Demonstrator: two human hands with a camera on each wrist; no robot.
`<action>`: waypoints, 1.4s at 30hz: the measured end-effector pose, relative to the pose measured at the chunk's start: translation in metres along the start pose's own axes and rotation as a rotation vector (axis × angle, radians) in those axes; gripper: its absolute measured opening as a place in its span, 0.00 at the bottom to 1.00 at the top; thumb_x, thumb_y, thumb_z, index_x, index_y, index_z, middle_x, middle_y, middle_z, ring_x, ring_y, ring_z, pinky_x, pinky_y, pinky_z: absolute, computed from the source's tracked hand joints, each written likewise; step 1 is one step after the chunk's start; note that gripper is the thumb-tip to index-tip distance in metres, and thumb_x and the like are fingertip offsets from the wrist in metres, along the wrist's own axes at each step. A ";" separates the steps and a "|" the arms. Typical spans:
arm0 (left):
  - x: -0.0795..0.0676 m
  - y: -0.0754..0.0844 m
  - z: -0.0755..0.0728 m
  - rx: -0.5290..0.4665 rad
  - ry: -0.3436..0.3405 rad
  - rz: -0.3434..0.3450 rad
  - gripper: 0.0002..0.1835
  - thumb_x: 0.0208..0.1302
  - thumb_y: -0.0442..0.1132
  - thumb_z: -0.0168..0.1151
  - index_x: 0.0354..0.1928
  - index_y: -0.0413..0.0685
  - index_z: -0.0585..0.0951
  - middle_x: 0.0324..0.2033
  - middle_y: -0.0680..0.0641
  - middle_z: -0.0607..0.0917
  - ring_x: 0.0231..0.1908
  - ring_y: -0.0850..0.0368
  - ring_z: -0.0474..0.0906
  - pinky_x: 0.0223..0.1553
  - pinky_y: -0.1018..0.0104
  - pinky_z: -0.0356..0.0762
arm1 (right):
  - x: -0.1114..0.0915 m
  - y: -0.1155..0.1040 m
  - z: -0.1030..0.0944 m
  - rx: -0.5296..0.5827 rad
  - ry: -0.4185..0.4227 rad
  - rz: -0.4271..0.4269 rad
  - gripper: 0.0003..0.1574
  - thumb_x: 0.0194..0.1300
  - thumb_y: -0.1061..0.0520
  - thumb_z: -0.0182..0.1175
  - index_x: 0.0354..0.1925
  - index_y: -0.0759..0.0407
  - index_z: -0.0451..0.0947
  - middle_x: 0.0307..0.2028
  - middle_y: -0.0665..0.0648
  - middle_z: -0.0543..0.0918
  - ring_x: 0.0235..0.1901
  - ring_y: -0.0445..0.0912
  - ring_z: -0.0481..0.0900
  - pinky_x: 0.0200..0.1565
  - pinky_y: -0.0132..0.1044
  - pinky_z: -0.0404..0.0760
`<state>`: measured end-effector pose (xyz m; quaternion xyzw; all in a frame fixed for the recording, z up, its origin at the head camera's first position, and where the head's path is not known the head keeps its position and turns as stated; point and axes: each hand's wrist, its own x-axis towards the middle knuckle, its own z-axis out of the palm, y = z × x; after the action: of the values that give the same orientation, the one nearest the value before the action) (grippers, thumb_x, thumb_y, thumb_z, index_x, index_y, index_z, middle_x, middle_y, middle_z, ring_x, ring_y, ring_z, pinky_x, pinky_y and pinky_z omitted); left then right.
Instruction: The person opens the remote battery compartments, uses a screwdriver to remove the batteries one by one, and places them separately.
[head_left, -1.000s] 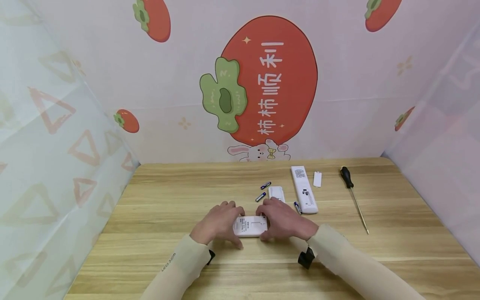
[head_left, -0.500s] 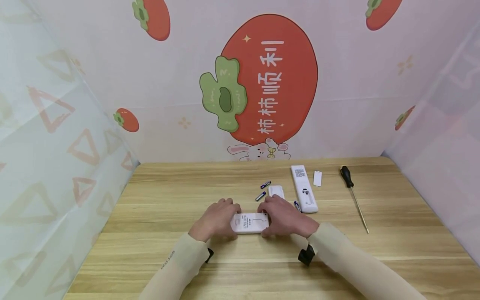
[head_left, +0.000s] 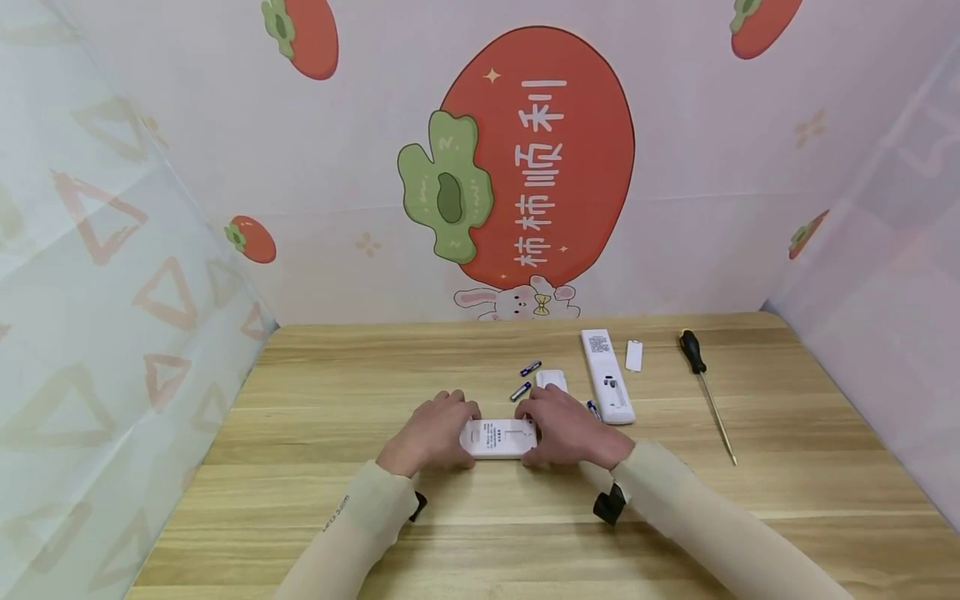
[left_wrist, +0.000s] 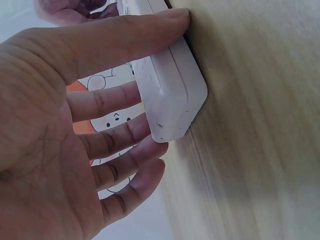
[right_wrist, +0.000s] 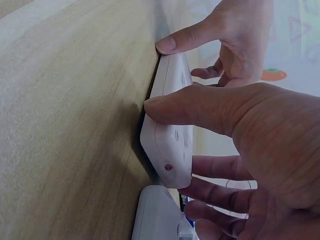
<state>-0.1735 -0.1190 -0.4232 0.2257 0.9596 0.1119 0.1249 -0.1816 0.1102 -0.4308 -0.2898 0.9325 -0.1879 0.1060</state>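
A white remote control [head_left: 497, 439] lies flat on the wooden table with its printed back up. My left hand [head_left: 435, 433] holds its left end, thumb on the near edge and fingers at the far edge. At the other end my right hand [head_left: 566, 429] pinches it the same way. The left wrist view shows the left thumb across the side of the remote [left_wrist: 172, 82]. In the right wrist view a small reddish spot marks the end of the remote [right_wrist: 159, 132]. Just beyond the right hand lies a white cover-like piece [head_left: 551, 379], partly hidden by that hand.
Two loose batteries, one farther [head_left: 531, 367] and one nearer [head_left: 521, 391], lie beyond the remote. Right of the hands are another battery [head_left: 593, 409], a longer white remote [head_left: 604, 375] with its battery bay exposed, a small white cover [head_left: 633, 356] and a black-handled screwdriver [head_left: 705, 383].
The remote and both hands have shifted slightly away from me. My left thumb, apart from the near edge a second ago, now presses against it. The loose things stay put.
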 end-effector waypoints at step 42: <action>0.001 0.006 -0.003 -0.241 0.020 -0.201 0.17 0.61 0.37 0.67 0.51 0.39 0.82 0.44 0.41 0.77 0.45 0.45 0.71 0.44 0.49 0.76 | 0.005 -0.007 0.010 -0.060 0.061 -0.076 0.35 0.51 0.42 0.80 0.54 0.55 0.85 0.47 0.53 0.81 0.44 0.46 0.75 0.50 0.45 0.75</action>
<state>-0.1724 -0.1134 -0.4192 0.1107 0.9583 0.2152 0.1521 -0.1789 0.0990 -0.4376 -0.3222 0.9288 -0.1725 0.0618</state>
